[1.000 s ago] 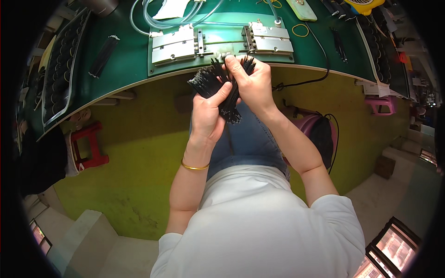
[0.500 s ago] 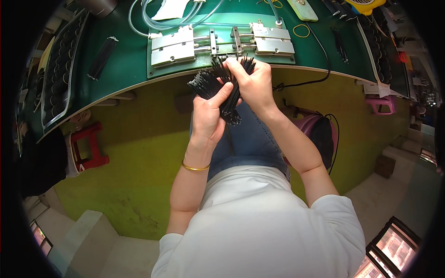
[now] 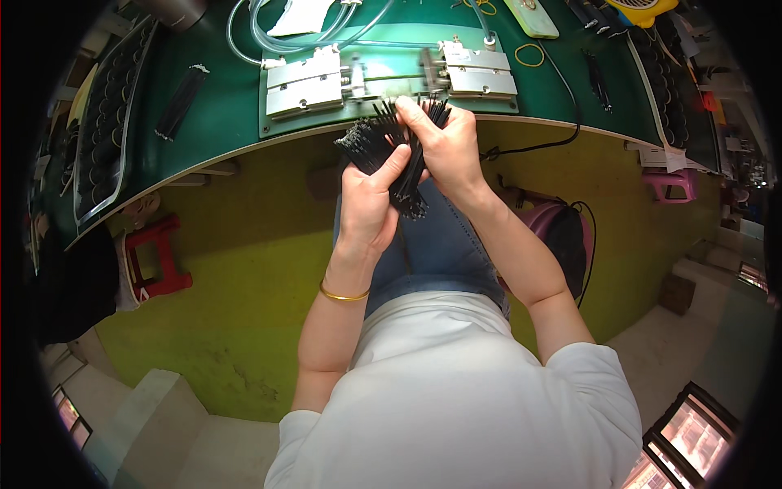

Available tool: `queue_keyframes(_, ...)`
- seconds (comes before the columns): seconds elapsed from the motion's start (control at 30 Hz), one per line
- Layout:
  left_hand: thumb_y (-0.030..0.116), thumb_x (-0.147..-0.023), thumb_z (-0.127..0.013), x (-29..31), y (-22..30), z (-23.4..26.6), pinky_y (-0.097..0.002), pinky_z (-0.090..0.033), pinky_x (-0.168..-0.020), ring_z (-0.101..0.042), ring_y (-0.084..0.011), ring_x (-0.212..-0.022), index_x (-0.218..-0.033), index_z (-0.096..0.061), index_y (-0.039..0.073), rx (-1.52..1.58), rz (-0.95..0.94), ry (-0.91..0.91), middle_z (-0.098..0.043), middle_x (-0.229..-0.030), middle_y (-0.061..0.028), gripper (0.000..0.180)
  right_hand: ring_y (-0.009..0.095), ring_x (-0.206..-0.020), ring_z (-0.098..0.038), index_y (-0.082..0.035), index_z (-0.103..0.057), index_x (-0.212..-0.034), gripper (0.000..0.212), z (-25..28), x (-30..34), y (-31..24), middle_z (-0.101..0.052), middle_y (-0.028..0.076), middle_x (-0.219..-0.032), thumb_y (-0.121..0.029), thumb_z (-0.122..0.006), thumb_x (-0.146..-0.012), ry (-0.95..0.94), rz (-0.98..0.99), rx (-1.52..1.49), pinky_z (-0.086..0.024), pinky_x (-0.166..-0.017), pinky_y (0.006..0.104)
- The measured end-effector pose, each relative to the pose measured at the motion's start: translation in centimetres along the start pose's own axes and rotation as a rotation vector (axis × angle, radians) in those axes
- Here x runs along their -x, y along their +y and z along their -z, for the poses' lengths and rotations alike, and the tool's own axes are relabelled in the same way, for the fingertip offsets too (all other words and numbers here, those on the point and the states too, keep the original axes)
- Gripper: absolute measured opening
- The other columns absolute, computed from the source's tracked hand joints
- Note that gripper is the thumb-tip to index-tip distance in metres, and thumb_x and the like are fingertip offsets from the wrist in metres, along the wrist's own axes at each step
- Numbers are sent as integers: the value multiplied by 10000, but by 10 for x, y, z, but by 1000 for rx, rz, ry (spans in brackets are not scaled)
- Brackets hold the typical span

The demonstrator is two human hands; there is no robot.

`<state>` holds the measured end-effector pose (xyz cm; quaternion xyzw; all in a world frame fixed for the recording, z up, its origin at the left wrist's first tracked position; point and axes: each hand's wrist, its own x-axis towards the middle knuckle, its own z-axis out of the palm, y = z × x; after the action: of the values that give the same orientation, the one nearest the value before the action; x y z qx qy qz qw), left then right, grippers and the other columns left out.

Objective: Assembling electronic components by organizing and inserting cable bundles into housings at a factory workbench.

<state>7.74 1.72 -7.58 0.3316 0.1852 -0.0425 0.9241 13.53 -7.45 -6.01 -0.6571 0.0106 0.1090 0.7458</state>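
Note:
Just in front of the bench edge, my left hand (image 3: 368, 196) is wrapped round a thick bundle of short black wires (image 3: 365, 148), its thumb pressed across them. Pale tips show at the bundle's left end, and the wires fan out toward the bench. My right hand (image 3: 453, 153) grips the right part of the same bundle between thumb and fingers; some wires stick up past its fingertips. Beyond my hands stands a pneumatic fixture with a left silver cylinder block (image 3: 305, 86) and a right silver cylinder block (image 3: 481, 75). The moving plates between the blocks are blurred.
Clear air hoses (image 3: 269, 41) loop behind the fixture. A bundle of black wires (image 3: 181, 102) lies on the green bench at left, another black bundle (image 3: 599, 81) at right. A rubber band (image 3: 529, 55) and a phone-like slab (image 3: 533, 16) lie at back right. A red stool (image 3: 163, 261) stands left.
The fixture's two moving plates have drawn back from the middle toward their blocks. The wires in my left hand have shifted slightly right; both hands keep their grip.

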Motion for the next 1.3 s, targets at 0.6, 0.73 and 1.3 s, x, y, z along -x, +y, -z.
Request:
queue_keyframes(0.6,13,-806,-573,-1,-1,1,-289,-535,-632,-597,-152,-737,-976,-548,-7,44,-5,4,-587,-874,-65,174,42,-424,-485,-4,-631,-732,178,-1,1,-6,-584,20,-581,-138,-559,-824,-21,16,103,-339,-322,185)
queue_keyframes(0.73,11,-805,-574,-2,-2,2,-294,-539,-647,-597,-156,-746,-966,-546,-7,44,8,12,-583,-876,-66,165,54,-469,-519,5,-627,-730,167,0,-2,-1,-593,29,-596,-124,-566,-817,-30,20,82,-394,-379,186)
queue_keyframes(1.3,16,-810,-569,-3,-3,0,-306,-538,-665,-593,-162,-755,-959,-537,-7,60,4,-26,-577,-886,-68,153,77,-519,-543,24,-615,-702,170,2,-5,2,-601,44,-645,-112,-594,-802,-22,-35,-22,-472,-487,201)
